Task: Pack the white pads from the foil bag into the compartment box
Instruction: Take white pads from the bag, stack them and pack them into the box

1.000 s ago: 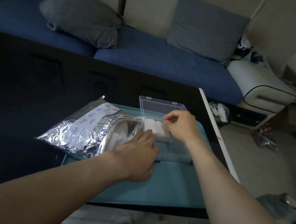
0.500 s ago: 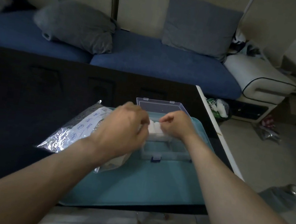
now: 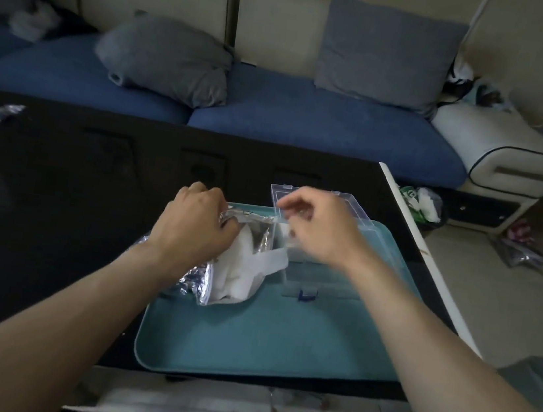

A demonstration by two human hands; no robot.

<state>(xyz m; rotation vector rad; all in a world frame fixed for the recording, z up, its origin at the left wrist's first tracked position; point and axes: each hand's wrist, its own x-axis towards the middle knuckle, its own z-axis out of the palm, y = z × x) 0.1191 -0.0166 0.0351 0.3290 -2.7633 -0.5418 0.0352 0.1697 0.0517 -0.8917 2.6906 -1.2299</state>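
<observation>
A dim living room: a sofa (image 3: 275, 116) with blue seat cushions and cream backrests runs along the far side, carrying two grey cushions (image 3: 165, 57). In front of it stands a glossy black table (image 3: 55, 212) with a white right edge, and on its near right part lies a teal rectangular tray (image 3: 244, 347).

The left hand (image 3: 196, 230) rests over the crinkled silver foil bag (image 3: 198, 279), its fingers curled round the bag's upper mouth edge and gripping it. Directly below and to the right of that grip the bag's mouth gapes, and the white pads (image 3: 237, 270) show inside, one strip (image 3: 273, 261) trailing out of the opening toward the box.

The right hand (image 3: 318, 232) hovers just right of the left hand's grip, over the clear plastic compartment box (image 3: 302, 279). Its fingers are curled and blurred by motion; whether they pinch a pad or the bag's edge cannot be told. The box lies on the tray touching the bag's mouth, its transparent lid (image 3: 350, 202) standing open beyond the right hand, a small blue latch (image 3: 303, 295) on its near wall. White pad material shows in the box beneath the right fingers.
</observation>
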